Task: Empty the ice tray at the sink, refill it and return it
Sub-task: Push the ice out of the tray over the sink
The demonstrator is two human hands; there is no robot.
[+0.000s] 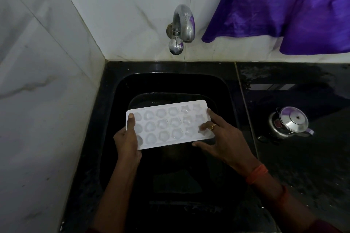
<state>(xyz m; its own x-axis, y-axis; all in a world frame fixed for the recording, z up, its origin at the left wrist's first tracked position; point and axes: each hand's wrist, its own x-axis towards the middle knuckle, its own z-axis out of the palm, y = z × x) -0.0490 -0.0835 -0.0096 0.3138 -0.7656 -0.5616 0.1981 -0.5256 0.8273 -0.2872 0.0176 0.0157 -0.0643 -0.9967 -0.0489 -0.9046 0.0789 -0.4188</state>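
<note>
Holding the white ice tray (168,125) level over the black sink (170,81), the person has it in the middle of the frame, face up and slightly askew, its right end angled toward the tap (182,24) on the tiled wall above. Both hands are grasping it. The left hand (126,138) wraps the left end, thumb laid flat on the top rim and the other fingers hidden underneath. The right hand (221,136) takes the right end with fingers spread over the outer cells and the thumb along the near edge, so the tray is pinched from above and below. A ring (212,126) shows on one finger.

A grip at each short end makes sense for what likely comes next: it lets the tray be flexed or flipped to drop its contents, and keeping it above the basin means anything that falls lands in the sink, not on the counter (293,166). The cells look glossy and pale — ice, water or bare plastic, I cannot tell which. No water runs from the tap, and the tray sits lower in the frame than the spout, so I judge this as the emptying stage, with the refill not yet begun.

At the upper right a purple cloth (284,9) hangs against the wall, and a steel pot (289,123) with a lid stands on the wet counter at the right, well apart from the tray.
</note>
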